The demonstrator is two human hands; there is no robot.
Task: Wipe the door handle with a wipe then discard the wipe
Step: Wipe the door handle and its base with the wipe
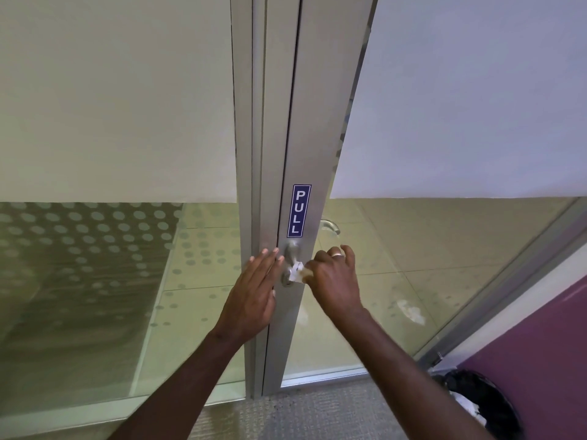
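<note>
Brushed grey metal fills the middle of your view: the door frame (pixel 305 138) runs top to bottom between two glass panels, each frosted white in its upper part and clear below. A blue PULL sticker (pixel 299 210) sits on the frame just above the door handle (pixel 291 253), whose silver base and neck show while its lever end is hidden under your right hand. Your right hand (pixel 333 281) is closed around a small crumpled white wipe (pixel 298 272), pressing it against the handle; the fingers curl over the wipe, and a ring (pixel 337 255) shows on one of them. Your left hand (pixel 254 296) lies flat and spread, fingers straight and holding nothing, with the fingertips on the frame just left of the handle, very near the wipe but not touching it. Through the clear glass to the right of the frame, a second handle (pixel 330 226) curves out on the far side of the door. At the lower right corner, against a purple wall (pixel 540 344), stands a bin with a black liner (pixel 489 404), some white waste visible inside it, well apart from the handle and both hands.
</note>
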